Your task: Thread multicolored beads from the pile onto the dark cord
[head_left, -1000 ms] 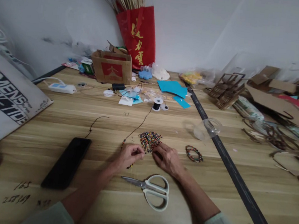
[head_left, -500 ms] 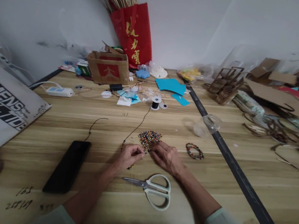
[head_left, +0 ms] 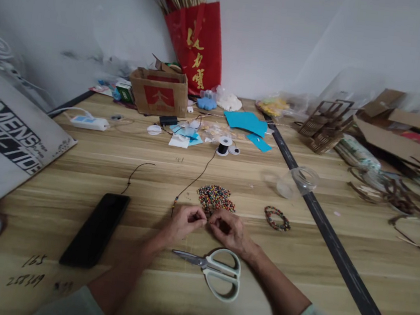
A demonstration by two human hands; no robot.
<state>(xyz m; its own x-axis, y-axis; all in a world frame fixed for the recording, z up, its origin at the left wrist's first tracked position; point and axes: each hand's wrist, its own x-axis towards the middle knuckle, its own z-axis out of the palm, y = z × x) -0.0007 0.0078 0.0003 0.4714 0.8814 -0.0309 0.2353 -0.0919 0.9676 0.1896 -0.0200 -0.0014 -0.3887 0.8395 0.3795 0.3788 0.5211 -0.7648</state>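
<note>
1. Left hand point(head_left: 183, 220) and right hand point(head_left: 228, 228) meet fingertip to fingertip on the wooden surface point(head_left: 80, 163), both pinched shut on something tiny; a bead or the cord, cannot tell.
2. Bead pile point(head_left: 216, 198) lies just beyond the fingertips.
3. Black cord point(head_left: 196, 178) runs from the left hand up to the spool point(head_left: 224, 146).
4. Scissors point(head_left: 215, 272) lie just near of the hands.
5. Bead bracelet point(head_left: 277, 219) right of the pile; black phone point(head_left: 95, 229) to the left.

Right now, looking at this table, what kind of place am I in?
Probably a home craft or beading workspace. On the wooden table lie a pile of coloured beads, a spool of black cord and scissors, with cut cardboard pieces piled to the right.
</note>
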